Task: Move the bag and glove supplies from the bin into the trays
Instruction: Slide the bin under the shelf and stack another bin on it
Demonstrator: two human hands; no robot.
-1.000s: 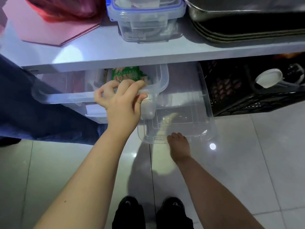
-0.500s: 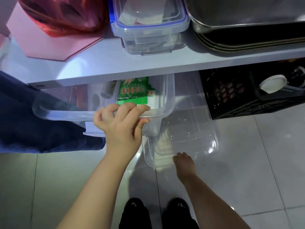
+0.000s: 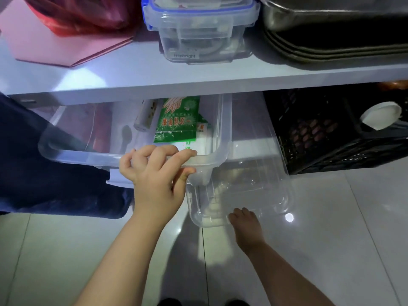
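Note:
A clear plastic bin (image 3: 72, 154) sticks out from under the white shelf (image 3: 154, 85). My left hand (image 3: 154, 175) is shut on its front rim. Inside lie a green glove packet (image 3: 177, 120), a white roll (image 3: 146, 115) to its left and a white packet (image 3: 202, 138) beneath it. A clear lid (image 3: 260, 173) leans tilted from the bin's right side down to the floor. My right hand (image 3: 245, 224) grips the lid's near edge, fingers curled under it.
On the shelf stand a red bag on a pink box (image 3: 55, 40), a blue-clipped clear container (image 3: 198, 29) and stacked metal trays (image 3: 335, 40). A black crate (image 3: 344, 133) with a white lid sits to the right. Dark blue fabric (image 3: 44, 173) lies left. My shoes touch the bottom edge.
The bin has slid farther out from under the shelf, showing more of the green packet. The lid and my right hand have come nearer along with it.

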